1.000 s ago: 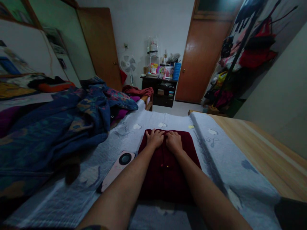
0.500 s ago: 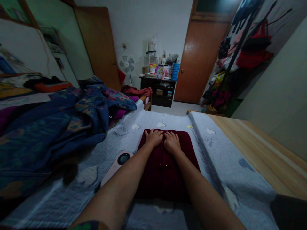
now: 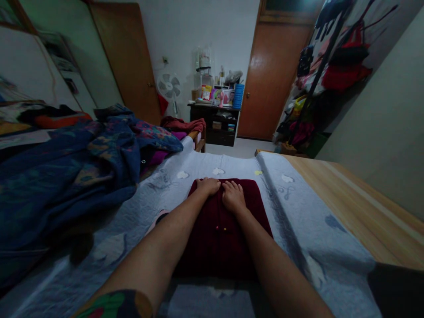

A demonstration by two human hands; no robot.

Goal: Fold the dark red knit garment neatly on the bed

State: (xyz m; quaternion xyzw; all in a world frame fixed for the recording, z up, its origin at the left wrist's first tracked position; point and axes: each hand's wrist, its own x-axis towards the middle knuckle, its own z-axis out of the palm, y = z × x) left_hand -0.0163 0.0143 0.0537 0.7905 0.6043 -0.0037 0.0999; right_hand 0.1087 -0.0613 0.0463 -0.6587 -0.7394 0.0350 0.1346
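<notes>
A dark red folded garment (image 3: 220, 251), with two drawstring ends hanging down its middle, lies flat on the bed. My left hand (image 3: 208, 186) rests at its far left edge, fingers stretched over the fabric and partly hidden behind the back of the hand. Beside it, my right hand (image 3: 233, 196) presses on the upper middle with fingers spread and lying on the cloth. Both hands touch the garment and neither grips it visibly. Partly covered by my left forearm, a pale pink object with a dark round part (image 3: 161, 215) lies to the left of the garment.
The bed has a pale blue patterned sheet (image 3: 291, 212). A heap of blue floral cloth (image 3: 109, 163) covers the left side. Bare wooden board (image 3: 351, 198) borders the right. Beyond stand a fan (image 3: 169, 87), a dark cabinet (image 3: 212, 128) and hanging bags (image 3: 347, 75).
My left hand has turned and its fingers now reach over the garment's far left edge. My left forearm covers more of the pale pink object. The whole view has shifted slightly.
</notes>
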